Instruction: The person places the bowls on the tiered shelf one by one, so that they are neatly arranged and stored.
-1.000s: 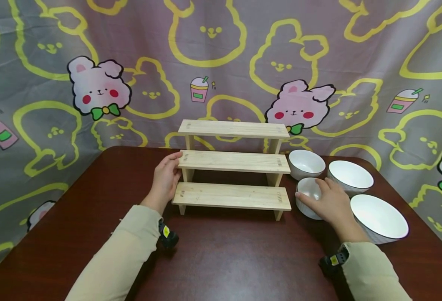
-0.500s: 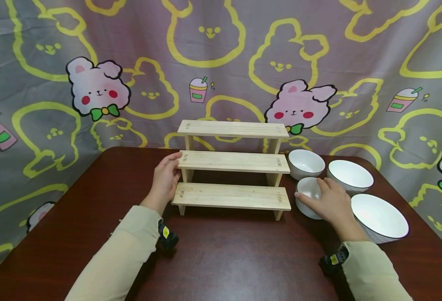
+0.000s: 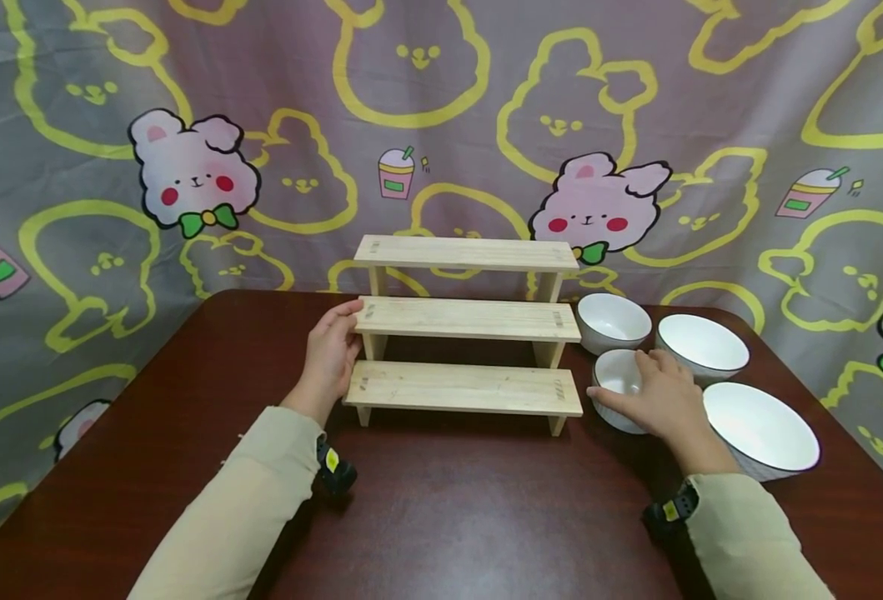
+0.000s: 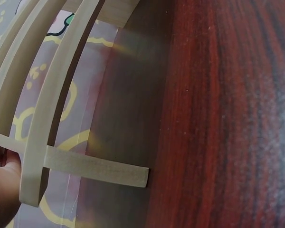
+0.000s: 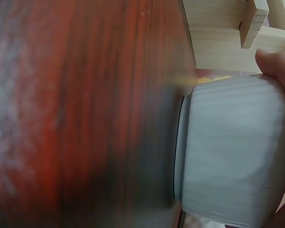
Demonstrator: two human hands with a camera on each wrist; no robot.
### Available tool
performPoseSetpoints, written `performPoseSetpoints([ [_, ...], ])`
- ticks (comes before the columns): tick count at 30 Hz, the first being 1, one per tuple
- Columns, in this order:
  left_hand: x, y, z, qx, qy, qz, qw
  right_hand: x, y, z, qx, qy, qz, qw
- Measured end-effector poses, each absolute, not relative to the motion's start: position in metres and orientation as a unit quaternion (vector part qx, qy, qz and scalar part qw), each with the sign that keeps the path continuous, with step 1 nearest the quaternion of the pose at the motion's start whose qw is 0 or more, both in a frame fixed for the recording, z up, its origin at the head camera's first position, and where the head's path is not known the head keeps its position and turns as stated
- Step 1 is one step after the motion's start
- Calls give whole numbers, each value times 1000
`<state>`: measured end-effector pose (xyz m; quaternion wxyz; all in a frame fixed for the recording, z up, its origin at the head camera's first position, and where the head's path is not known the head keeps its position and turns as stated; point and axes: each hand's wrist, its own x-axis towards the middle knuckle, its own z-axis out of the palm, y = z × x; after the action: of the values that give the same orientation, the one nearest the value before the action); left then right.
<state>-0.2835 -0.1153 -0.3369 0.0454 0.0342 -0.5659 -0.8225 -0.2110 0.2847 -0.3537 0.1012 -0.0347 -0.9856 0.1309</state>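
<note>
Four white bowls are grouped on the dark reddish-brown table [image 3: 441,517]: the small bowl [image 3: 616,374], the back bowl [image 3: 612,319], the far-right bowl [image 3: 702,342] and the broad front-right bowl [image 3: 760,425]. Plain white interiors are shown in the three others, while that of the small bowl is partly covered by the right hand [image 3: 664,402]. The small bowl is upright, deep and marked outside with fine ribbing; a narrow foot is seen in the right wrist view. It is gripped from above, with thumb and fingers set apart across its rim. The three-tier stand [image 3: 467,319], made of pale wood, is placed between the hands, its left end held at the middle shelf by the left hand [image 3: 330,346], whose fingers are partly hidden.
</note>
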Motion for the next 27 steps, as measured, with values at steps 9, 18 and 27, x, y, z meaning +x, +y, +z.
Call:
performPoseSetpoints([
  [9,-286,-115,-338,36,-562,-825,45,-218,287,-354,-33,-986,127,100],
  [18,-287,-118,-339,31,-576,-816,36,-217,286,-352,-31,-987,129,95],
  [27,-287,-120,-340,23,-586,-809,33,-213,284,-333,-10,-984,123,125],
])
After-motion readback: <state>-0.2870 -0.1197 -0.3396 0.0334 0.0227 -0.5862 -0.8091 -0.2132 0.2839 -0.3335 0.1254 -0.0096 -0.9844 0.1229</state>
